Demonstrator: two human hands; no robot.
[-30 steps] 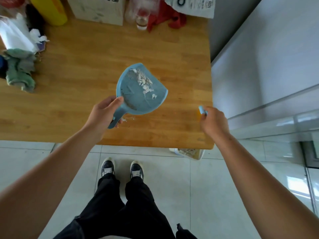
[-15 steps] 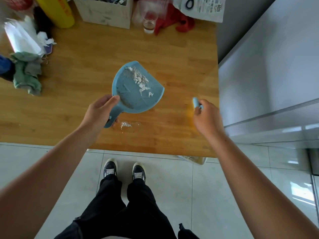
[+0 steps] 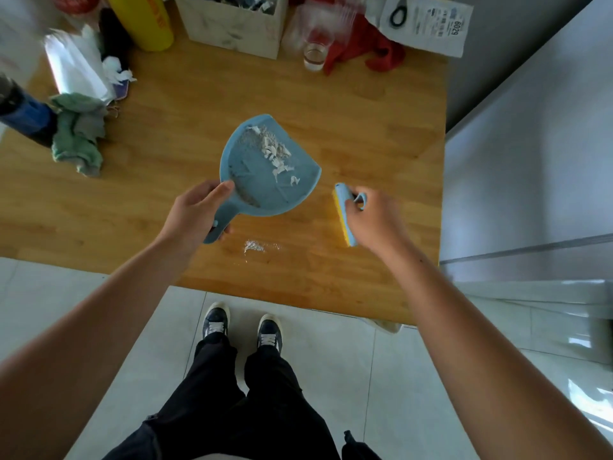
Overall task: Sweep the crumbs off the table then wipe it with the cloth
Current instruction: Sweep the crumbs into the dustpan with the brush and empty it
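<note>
Head view looked down on the wooden worktop [image 3: 166, 207]. Left hand [image 3: 195, 215] had its fingers wrapped round the handle of a blue dustpan [image 3: 265, 174] carrying white crumbs [image 3: 277, 154]. Right hand [image 3: 373, 219] gripped a blue-and-yellow brush [image 3: 341, 210], just right of the pan. More crumbs [image 3: 255, 246] lay on the wood near the front edge. A green cloth [image 3: 78, 134] sat crumpled far left.

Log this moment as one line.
left hand: holds dustpan | right hand: holds brush | crumbs left on table
</note>
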